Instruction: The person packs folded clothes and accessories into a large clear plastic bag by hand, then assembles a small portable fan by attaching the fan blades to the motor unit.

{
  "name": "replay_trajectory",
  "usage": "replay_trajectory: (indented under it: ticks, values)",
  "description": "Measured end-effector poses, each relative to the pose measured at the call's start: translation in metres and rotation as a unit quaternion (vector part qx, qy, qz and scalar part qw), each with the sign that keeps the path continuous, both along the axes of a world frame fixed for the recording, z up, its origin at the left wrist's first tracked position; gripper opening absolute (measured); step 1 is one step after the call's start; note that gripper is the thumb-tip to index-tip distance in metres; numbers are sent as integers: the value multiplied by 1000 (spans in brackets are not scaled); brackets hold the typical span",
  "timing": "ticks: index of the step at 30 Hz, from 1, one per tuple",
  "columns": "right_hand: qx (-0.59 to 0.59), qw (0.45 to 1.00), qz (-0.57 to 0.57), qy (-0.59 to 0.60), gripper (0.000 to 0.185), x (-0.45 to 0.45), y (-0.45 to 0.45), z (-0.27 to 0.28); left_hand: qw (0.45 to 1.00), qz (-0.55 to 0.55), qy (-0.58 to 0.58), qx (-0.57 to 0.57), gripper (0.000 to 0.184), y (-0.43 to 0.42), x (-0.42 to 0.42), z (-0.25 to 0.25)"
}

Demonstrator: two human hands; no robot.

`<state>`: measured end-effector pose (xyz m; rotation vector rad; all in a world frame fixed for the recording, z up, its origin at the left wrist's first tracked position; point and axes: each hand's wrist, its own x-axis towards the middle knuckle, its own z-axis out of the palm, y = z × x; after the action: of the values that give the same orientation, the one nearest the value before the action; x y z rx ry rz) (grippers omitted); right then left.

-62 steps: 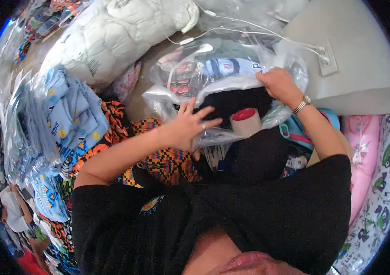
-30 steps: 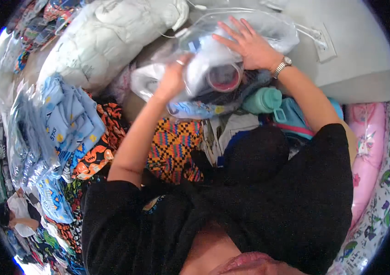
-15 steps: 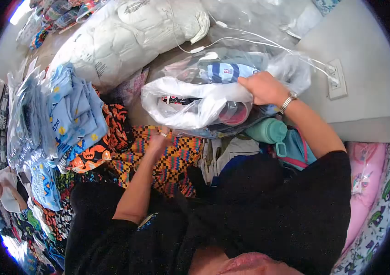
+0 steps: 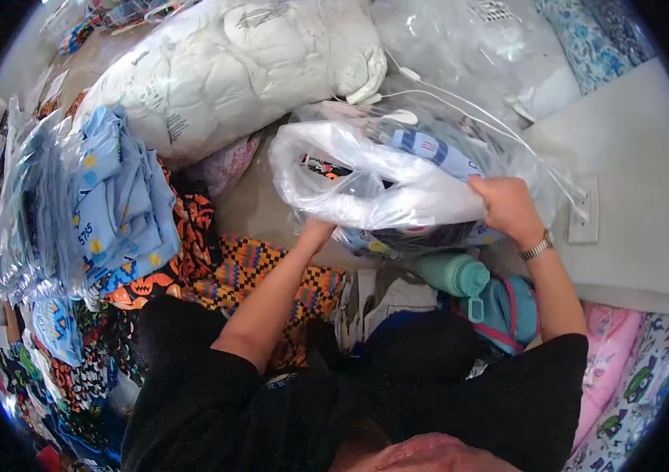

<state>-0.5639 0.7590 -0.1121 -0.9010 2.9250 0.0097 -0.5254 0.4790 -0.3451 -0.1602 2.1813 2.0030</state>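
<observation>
Heaped clothing (image 4: pixel 126 189) crowds the left of my view. Nearest, I see checkered fabric (image 4: pixel 244 271) and, to its right, a teal bottle (image 4: pixel 454 275). Just beyond sits the clear plastic bag (image 4: pixel 397 191), mouth gaping. My right hand (image 4: pixel 510 208) pinches its right rim, fingers closed; my left hand (image 4: pixel 317 234) is partly hidden at the near rim, its grip impossible to tell. Farther back lies a white bundle (image 4: pixel 232 79).
</observation>
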Motion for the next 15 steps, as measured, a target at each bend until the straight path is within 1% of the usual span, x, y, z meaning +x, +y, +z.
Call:
replay_trajectory:
  ticks: [2,6,8,10,11,12,13,14,15]
  values:
    - [-31,999,26,11,27,-9,-4,4,999,4,-8,31,42,-3,-21,1]
    - [-2,1000,8,16,25,-27,-20,0,994,-24,-82,63,39,-13,-70,-8]
    - [-32,996,-83,26,25,-39,-32,-19,984,-47,-148,83,38,-17,-85,-17]
    - [-55,991,-107,51,33,-54,-39,-45,972,-62,-205,92,36,-22,-87,-22]
    - [-101,991,-84,16,43,-60,-40,-43,972,-62,-213,80,36,-21,-84,-19]
    - [-146,987,-62,-19,52,-66,-40,-41,980,-23,-190,43,32,-17,-77,-11]
    - [-111,992,-66,-15,61,-68,-38,-44,979,-43,-195,34,32,-14,-67,-5]
    - [-77,994,-73,-14,69,-68,-36,-49,995,14,-91,-39,36,-12,-56,0]
    - [-65,995,-67,-23,74,-68,-33,-46,992,65,17,-108,41,-8,-43,3]
